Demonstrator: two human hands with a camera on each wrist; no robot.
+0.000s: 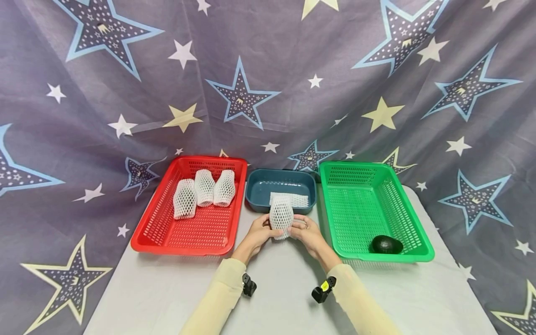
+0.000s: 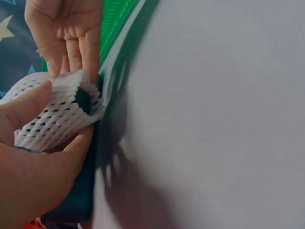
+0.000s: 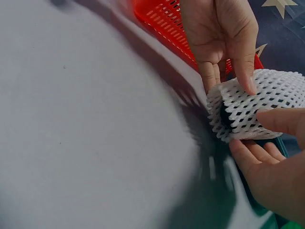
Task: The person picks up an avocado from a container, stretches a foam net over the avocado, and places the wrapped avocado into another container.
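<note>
Between both hands is a white foam net sleeve (image 1: 281, 215) with an avocado (image 2: 82, 99) inside; its dark end shows through the sleeve's mouth in the left wrist view. My left hand (image 1: 257, 233) grips one side, thumb on top and fingers beneath. From the other side my right hand (image 1: 311, 236) holds the sleeve, its thumb (image 3: 276, 119) lying along the mesh. The bundle is in front of a dark blue bin (image 1: 281, 177) and overlaps its near rim in the head view. Flat foam sleeves (image 1: 298, 200) lie in that bin.
At the left stands a red basket (image 1: 184, 251) with three net-sleeved pieces (image 1: 204, 187) at its back. To the right, a green basket (image 1: 351, 223) holds one bare avocado (image 1: 386, 244) near its front corner. A star-patterned curtain (image 1: 268, 93) hangs behind the white table (image 1: 280, 298).
</note>
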